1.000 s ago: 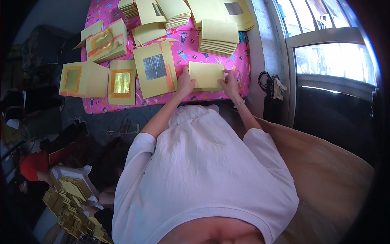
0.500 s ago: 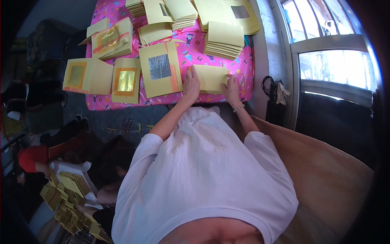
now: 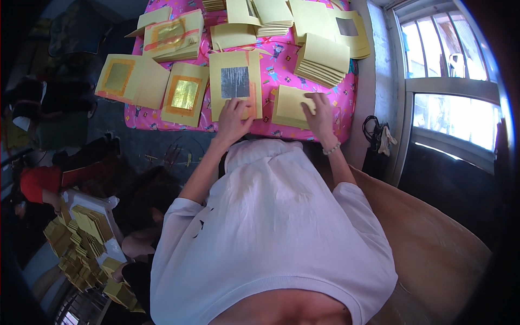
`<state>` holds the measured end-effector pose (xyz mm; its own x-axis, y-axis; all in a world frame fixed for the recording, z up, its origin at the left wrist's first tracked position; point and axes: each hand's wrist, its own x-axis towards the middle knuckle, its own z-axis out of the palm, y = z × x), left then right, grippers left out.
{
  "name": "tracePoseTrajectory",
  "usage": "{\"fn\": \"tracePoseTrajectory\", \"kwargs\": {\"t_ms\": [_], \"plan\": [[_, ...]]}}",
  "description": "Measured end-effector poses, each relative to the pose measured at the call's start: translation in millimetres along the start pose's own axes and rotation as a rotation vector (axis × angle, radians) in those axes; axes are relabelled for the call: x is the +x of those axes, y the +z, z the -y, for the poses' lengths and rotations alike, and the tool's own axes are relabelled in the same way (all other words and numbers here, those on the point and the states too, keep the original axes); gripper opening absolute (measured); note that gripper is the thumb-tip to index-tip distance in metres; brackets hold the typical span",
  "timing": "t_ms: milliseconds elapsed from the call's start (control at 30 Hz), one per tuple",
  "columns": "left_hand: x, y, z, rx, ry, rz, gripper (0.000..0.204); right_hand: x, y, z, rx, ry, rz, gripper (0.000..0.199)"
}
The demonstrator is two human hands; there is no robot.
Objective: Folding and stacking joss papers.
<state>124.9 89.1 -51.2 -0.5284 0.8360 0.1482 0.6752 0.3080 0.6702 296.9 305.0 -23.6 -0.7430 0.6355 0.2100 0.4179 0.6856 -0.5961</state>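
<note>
My left hand (image 3: 233,120) rests on the lower part of a yellow paper sheet (image 3: 218,81) that bears a silver foil square (image 3: 234,80). Its fingers are apart and reach over the sheet's lower edge. My right hand (image 3: 320,115) lies at the right side of a folded yellow sheet (image 3: 290,105), thumb and fingers apart, with a beaded bracelet at the wrist. Left of the silver-square sheet is a yellow sheet (image 3: 167,111) with a gold foil square (image 3: 184,95) framed in orange. An opened folded sheet (image 3: 146,84) with a similar square lies farther left.
Stacks of folded yellow paper (image 3: 320,59) stand at the back of the pink patterned table cover (image 3: 272,67). To the right are a wall and a barred window (image 3: 444,43). At lower left, another person's red sleeve (image 3: 38,184) shows beside a pale table with more yellow paper (image 3: 92,223).
My left hand has left the folded sheet and moved left onto the silver-square sheet. My right hand stays at the folded sheet's right side. The whole view has shifted slightly.
</note>
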Motion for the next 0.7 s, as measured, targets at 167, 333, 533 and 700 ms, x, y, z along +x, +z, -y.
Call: {"fn": "tracePoseTrajectory", "kwargs": {"t_ms": [167,333,533,700], "plan": [[-10.4,-7.7,26.2,0.123,0.032,0.081,0.044,4.1,51.8,42.4,0.044,-0.272,0.410,0.029],[-9.5,-5.3,42.7,0.064,0.055,0.106,0.039,6.2,85.5,56.2,-0.123,-0.439,0.544,0.033],[-7.1,-8.7,55.5,-0.137,0.056,0.082,0.020,18.7,92.3,44.0,-0.086,-0.465,0.637,0.026],[-0.5,-6.3,61.8,-0.209,-0.019,0.095,0.014,33.5,87.0,43.4,0.029,-0.422,0.727,0.018]]}}
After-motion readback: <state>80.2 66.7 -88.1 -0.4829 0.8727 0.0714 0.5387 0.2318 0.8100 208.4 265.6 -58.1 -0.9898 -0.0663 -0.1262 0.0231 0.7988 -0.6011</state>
